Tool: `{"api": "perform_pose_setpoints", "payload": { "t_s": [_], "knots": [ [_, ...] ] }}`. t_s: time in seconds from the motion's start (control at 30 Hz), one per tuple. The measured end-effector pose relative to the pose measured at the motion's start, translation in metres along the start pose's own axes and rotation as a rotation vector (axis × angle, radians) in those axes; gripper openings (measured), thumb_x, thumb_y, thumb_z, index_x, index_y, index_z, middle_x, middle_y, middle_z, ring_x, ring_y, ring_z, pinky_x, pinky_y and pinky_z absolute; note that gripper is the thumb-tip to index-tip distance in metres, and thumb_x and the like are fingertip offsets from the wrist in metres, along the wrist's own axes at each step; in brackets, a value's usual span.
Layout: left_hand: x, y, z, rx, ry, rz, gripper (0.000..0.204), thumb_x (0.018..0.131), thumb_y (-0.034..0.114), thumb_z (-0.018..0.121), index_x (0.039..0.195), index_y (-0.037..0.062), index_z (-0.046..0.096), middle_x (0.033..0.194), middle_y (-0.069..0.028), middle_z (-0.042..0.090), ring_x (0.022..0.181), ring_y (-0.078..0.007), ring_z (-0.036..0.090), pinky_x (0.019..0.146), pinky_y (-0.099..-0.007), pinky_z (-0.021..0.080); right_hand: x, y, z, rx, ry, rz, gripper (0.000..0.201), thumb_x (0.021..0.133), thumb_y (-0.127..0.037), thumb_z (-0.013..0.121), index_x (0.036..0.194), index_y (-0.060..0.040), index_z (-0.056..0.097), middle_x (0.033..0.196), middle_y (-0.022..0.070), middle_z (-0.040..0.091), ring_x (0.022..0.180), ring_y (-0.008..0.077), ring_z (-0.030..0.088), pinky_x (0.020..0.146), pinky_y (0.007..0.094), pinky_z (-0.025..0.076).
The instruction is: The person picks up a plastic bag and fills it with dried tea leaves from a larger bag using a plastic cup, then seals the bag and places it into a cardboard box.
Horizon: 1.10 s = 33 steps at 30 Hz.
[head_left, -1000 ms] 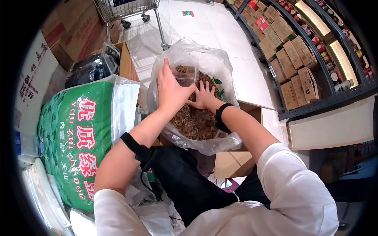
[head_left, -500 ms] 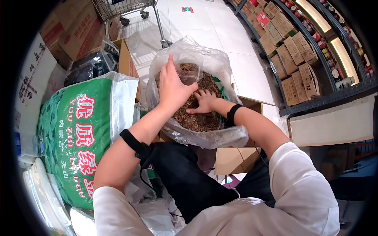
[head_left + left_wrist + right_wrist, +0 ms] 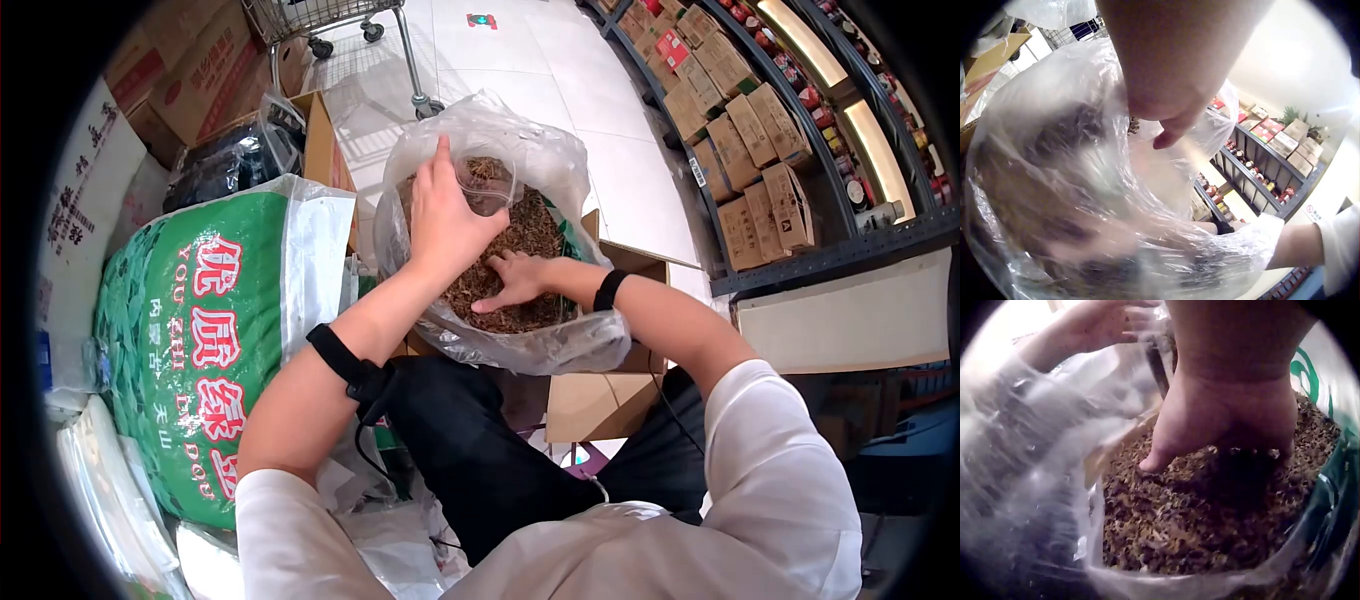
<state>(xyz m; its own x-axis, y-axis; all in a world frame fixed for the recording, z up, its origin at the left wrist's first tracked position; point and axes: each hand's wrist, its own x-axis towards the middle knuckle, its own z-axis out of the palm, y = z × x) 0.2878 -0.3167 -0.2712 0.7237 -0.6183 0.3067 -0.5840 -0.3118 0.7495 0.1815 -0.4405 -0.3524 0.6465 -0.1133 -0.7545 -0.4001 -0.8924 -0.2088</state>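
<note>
A large clear plastic bag [image 3: 545,130] stands open before me, filled with loose brown dried flakes [image 3: 535,232]. My left hand [image 3: 445,222] grips a clear plastic tub [image 3: 490,180] by its side, thumb and fingers spread around it; the tub lies tilted over the flakes at the far side of the bag. Nearer to me, my right hand [image 3: 520,278] rests on the flakes with its fingers spread. The right wrist view shows its fingertips dipping into the flakes [image 3: 1160,531], partly hidden. Crumpled bag plastic [image 3: 1072,156] fills much of the left wrist view.
A full green sack [image 3: 190,350] leans at the left, beside an open cardboard box [image 3: 328,150]. A shopping cart [image 3: 335,20] stands ahead. Shelves with cartons [image 3: 740,145] run along the right. Cardboard flaps [image 3: 595,405] lie below the bag.
My right hand has drawn back toward me and down across the flakes, away from the tub. My left hand and the tub have shifted slightly right.
</note>
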Motion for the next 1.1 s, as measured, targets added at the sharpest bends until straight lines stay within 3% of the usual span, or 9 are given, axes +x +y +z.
{"api": "perform_pose_setpoints", "payload": {
  "t_s": [0.07, 0.17, 0.37, 0.5, 0.73, 0.77, 0.9, 1.0, 1.1],
  "knots": [
    [0.000, 0.000, 0.000, -0.002, -0.004, 0.005, 0.108, 0.063, 0.024, 0.082, 0.148, -0.0027, 0.020, 0.125, -0.0200, 0.046, 0.118, -0.0338, 0.048, 0.102, -0.0398, 0.040, 0.007, 0.011, -0.006, 0.070, -0.023, -0.071, 0.127, 0.065, -0.089, 0.051, 0.152, -0.0026, 0.016, 0.155, 0.0272, 0.015, 0.145, 0.0410, 0.014, 0.115, 0.0502, 0.020],
    [0.000, 0.002, -0.001, -0.011, -0.008, 0.009, 0.108, 0.064, 0.024, 0.082, 0.148, -0.0027, 0.020, 0.124, -0.0198, 0.046, 0.119, -0.0336, 0.047, 0.103, -0.0397, 0.039, 0.011, 0.018, 0.005, 0.057, 0.243, 0.078, 0.131, 0.062, -0.092, 0.048, 0.153, -0.0042, 0.014, 0.157, 0.0245, 0.013, 0.146, 0.0392, 0.011, 0.116, 0.0522, 0.016],
    [-0.001, 0.004, -0.002, -0.003, -0.037, -0.011, 0.108, 0.063, 0.023, 0.082, 0.148, -0.0021, 0.019, 0.126, -0.0194, 0.045, 0.120, -0.0335, 0.047, 0.103, -0.0397, 0.039, -0.008, 0.004, 0.012, -0.017, -0.005, 0.013, 0.130, 0.060, -0.092, 0.051, 0.151, -0.0043, 0.020, 0.152, 0.0304, 0.018, 0.142, 0.0442, 0.018, 0.115, 0.0515, 0.020],
    [-0.002, 0.003, -0.002, -0.015, -0.038, -0.005, 0.108, 0.064, 0.023, 0.082, 0.148, -0.0014, 0.020, 0.127, -0.0196, 0.044, 0.120, -0.0339, 0.047, 0.103, -0.0403, 0.039, -0.003, 0.020, 0.013, 0.246, 0.270, -0.033, 0.125, 0.061, -0.089, 0.055, 0.151, -0.0083, 0.024, 0.151, 0.0307, 0.022, 0.141, 0.0449, 0.022, 0.114, 0.0508, 0.023],
    [-0.003, 0.002, 0.002, 0.007, -0.034, 0.040, 0.108, 0.064, 0.025, 0.083, 0.148, -0.0006, 0.020, 0.128, -0.0198, 0.043, 0.120, -0.0345, 0.046, 0.103, -0.0411, 0.039, -0.015, 0.007, 0.033, -0.027, 0.141, -0.111, 0.110, 0.065, -0.071, 0.069, 0.148, -0.0079, 0.031, 0.147, 0.0292, 0.029, 0.133, 0.0450, 0.035, 0.109, 0.0510, 0.032],
    [-0.003, 0.003, 0.002, 0.002, -0.033, 0.047, 0.108, 0.064, 0.025, 0.083, 0.148, -0.0006, 0.020, 0.128, -0.0198, 0.043, 0.120, -0.0345, 0.046, 0.103, -0.0411, 0.039, -0.017, 0.007, 0.036, -0.003, 0.172, -0.152, 0.100, 0.064, -0.059, 0.075, 0.140, -0.0049, 0.041, 0.138, 0.0289, 0.041, 0.123, 0.0440, 0.047, 0.103, 0.0482, 0.040],
    [-0.004, 0.007, -0.001, -0.034, -0.094, 0.037, 0.110, 0.064, 0.029, 0.084, 0.148, -0.0006, 0.020, 0.128, -0.0207, 0.044, 0.122, -0.0345, 0.045, 0.104, -0.0415, 0.039, -0.009, 0.014, 0.043, -0.022, 0.305, -0.331, 0.084, 0.063, -0.044, 0.076, 0.129, 0.0011, 0.052, 0.111, 0.0238, 0.063, 0.107, 0.0377, 0.059, 0.093, 0.0409, 0.048],
    [-0.006, 0.010, -0.001, -0.065, -0.116, 0.035, 0.112, 0.063, 0.034, 0.084, 0.148, -0.0017, 0.021, 0.128, -0.0210, 0.045, 0.122, -0.0336, 0.046, 0.103, -0.0410, 0.040, -0.013, 0.020, 0.019, 0.088, 0.187, -0.284, 0.085, 0.064, -0.042, 0.076, 0.131, 0.0025, 0.050, 0.105, 0.0243, 0.066, 0.103, 0.0368, 0.062, 0.090, 0.0412, 0.050],
    [-0.008, 0.011, 0.000, -0.146, -0.148, -0.001, 0.114, 0.064, 0.040, 0.085, 0.147, -0.0039, 0.021, 0.126, -0.0209, 0.049, 0.118, -0.0316, 0.051, 0.101, -0.0397, 0.042, -0.012, 0.049, -0.003, 0.204, 0.286, -0.256, 0.080, 0.066, -0.039, 0.077, 0.129, 0.0023, 0.053, 0.105, 0.0244, 0.066, 0.101, 0.0352, 0.063, 0.090, 0.0405, 0.050]
  ]
}}
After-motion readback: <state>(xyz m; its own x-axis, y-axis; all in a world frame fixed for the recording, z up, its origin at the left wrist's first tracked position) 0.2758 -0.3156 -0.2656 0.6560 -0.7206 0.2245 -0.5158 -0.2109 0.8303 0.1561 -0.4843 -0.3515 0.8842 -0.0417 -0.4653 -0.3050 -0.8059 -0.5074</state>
